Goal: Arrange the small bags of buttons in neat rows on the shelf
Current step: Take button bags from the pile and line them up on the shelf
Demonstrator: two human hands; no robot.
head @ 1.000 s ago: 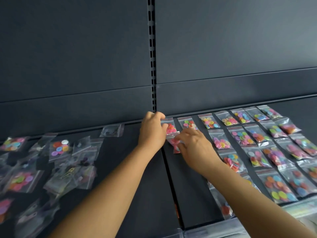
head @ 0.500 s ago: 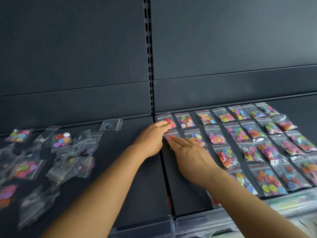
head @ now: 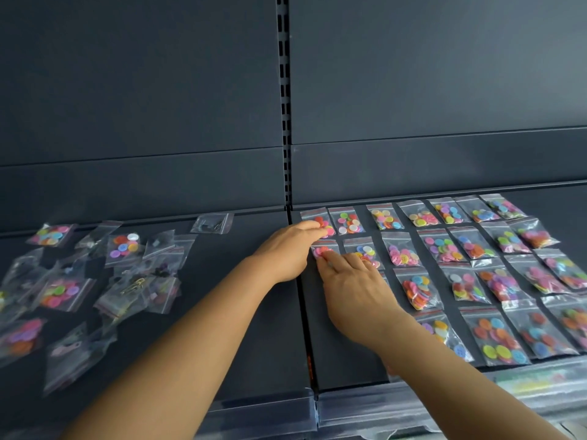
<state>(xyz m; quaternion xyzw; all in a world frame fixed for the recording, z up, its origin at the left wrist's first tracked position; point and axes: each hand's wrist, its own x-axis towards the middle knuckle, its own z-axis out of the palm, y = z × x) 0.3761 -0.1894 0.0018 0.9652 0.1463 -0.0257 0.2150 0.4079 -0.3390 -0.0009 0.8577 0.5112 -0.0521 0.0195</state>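
Small clear zip bags of coloured buttons lie in neat rows (head: 444, 249) on the right half of a dark shelf (head: 241, 328). My left hand (head: 286, 252) rests at the rows' left end, its straight fingertips touching the back corner bag of red and pink buttons (head: 319, 221). My right hand (head: 352, 284) lies flat just in front, fingers pressing a bag of pink buttons (head: 319, 250) in the second row. A third-row bag is mostly hidden under this hand.
A loose heap of unsorted bags (head: 79, 281) covers the shelf's left half, and one bag of dark items (head: 212, 223) lies alone near the back wall. A slotted upright (head: 283, 100) splits the back panel. Clear price strips (head: 397, 408) line the front edge.
The view has tilted slightly. My right hand shifted a little forward, its fingers still on the second-row pink bag. My left hand stayed at the corner bag.
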